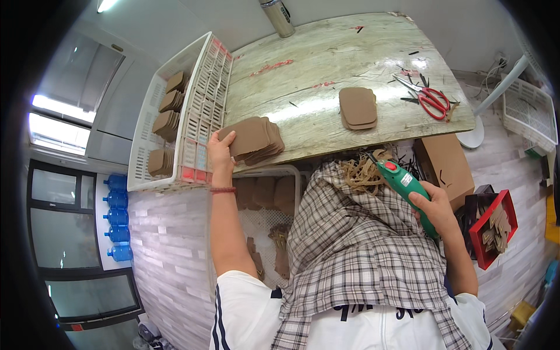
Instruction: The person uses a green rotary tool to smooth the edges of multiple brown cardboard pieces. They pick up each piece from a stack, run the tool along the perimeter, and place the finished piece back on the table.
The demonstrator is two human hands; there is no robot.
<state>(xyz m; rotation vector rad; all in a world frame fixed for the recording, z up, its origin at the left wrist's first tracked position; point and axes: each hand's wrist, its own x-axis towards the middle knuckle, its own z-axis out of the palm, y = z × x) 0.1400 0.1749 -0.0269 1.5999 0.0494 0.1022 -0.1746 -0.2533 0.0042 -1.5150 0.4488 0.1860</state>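
Note:
My left hand (220, 150) rests on the left edge of a fanned stack of brown cardboard pieces (254, 139) at the near left of the worn wooden table (315, 64). My right hand (433, 205) grips a green handheld tool with a red button (403, 182), held over my lap below the table edge. A smaller stack of brown pieces (357, 107) lies in the middle of the table. A checked cloth (356, 245) covers my lap.
A white slatted crate (201, 111) with several brown stacks stands at the table's left. Red-handled scissors (430, 99) lie at the right. A metal flask (279, 17) stands at the back. A cardboard box (446, 163), a red bin (496, 227) and a white basket (265, 198) sit below.

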